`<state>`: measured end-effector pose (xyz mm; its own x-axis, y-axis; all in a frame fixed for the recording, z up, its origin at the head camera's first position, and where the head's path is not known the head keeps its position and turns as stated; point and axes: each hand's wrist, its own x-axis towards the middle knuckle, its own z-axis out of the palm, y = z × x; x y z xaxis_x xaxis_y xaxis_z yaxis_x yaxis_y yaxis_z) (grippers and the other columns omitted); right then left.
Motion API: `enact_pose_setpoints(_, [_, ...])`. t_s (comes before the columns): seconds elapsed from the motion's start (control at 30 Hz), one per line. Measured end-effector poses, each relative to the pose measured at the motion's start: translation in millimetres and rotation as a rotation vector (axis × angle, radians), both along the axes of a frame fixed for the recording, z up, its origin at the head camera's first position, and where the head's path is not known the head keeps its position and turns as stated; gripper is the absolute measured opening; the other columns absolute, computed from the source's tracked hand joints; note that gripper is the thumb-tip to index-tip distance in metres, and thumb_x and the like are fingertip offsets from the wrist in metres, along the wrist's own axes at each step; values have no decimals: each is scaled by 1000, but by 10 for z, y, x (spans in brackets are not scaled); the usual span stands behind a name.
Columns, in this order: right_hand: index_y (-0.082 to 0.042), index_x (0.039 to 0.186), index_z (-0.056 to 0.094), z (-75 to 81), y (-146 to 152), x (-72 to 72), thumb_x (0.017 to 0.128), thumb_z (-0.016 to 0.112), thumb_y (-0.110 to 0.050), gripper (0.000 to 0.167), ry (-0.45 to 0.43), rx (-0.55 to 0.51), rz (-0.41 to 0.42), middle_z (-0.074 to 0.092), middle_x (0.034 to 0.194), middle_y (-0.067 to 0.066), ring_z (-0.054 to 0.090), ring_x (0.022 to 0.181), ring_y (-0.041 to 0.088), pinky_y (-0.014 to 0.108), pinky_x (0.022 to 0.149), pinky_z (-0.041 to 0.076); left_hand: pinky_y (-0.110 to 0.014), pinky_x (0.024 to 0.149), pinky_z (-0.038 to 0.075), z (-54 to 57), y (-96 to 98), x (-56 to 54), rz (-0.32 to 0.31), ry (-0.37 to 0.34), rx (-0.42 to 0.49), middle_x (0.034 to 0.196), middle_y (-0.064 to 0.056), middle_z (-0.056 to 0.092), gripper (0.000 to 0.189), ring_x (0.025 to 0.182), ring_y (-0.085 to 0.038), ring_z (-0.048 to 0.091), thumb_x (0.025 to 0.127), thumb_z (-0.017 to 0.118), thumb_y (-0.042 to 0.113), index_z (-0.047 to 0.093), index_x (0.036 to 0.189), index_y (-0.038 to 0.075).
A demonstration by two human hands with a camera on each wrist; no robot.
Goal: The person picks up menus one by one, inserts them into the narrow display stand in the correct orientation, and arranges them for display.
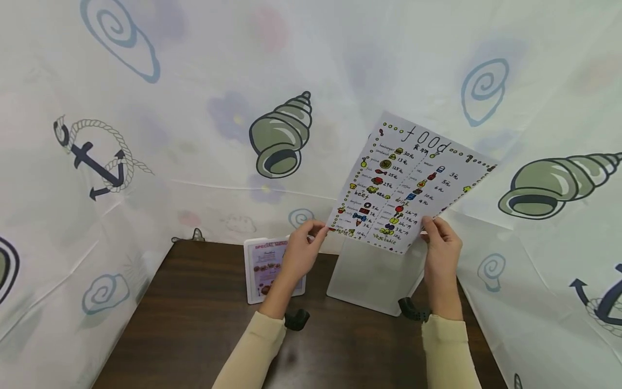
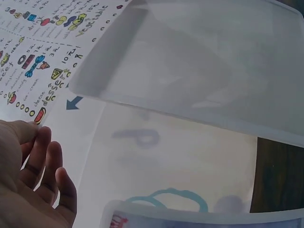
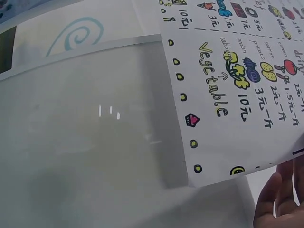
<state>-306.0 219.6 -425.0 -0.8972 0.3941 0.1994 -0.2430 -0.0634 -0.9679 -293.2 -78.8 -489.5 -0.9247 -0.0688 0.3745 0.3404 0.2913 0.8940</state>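
A paper menu sheet, headed "food" with hand-drawn coloured pictures and prices, is held up tilted in the head view. My left hand pinches its lower left corner between thumb and forefinger, the other fingers loosely bent in the left wrist view. On the right edge, near the lower corner, my right hand pinches the sheet with thumb and fingers. Behind and below the paper stands a pale sign holder, its upper part hidden by the sheet. It shows a glossy, blank face in the right wrist view.
A smaller white-framed stand with a "SPECIAL MENU" card is upright on the dark wooden table, partly covered by my left hand and forearm. Cloth printed with shells and anchors hangs behind and along both sides.
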Motion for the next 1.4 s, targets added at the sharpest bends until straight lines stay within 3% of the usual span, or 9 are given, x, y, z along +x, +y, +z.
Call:
enact_pose_setpoints(0.63, [-12,130,79,256,93,-194,100,79,-31,36,23,-84,40,77,121,-1,61,114,13,29,98,46,-26,73,49,277,174,-171,55,86,36,101,-5,76,18,92,-16,66,110,65,28,72,113,11])
enact_pose_setpoints(0.83, [-9,129,79,284,122,-273,99,80,-27,35,47,-160,58,77,115,0,61,106,16,25,90,46,-26,75,49,371,225,-244,71,106,60,101,-4,76,16,93,-17,67,110,65,26,73,114,12])
enact_pose_setpoints(1.1, [-7,128,79,327,125,-340,99,80,-25,34,92,-177,44,77,115,1,62,102,16,24,86,46,-26,75,48,419,256,-262,58,110,39,102,-7,76,15,94,-19,67,109,66,22,73,115,10])
enact_pose_setpoints(1.4, [-7,126,80,378,110,-362,98,82,-25,34,104,-176,41,78,111,1,62,103,15,23,85,46,-27,75,48,443,250,-296,84,117,23,102,-5,76,15,94,-20,67,109,66,24,72,113,10])
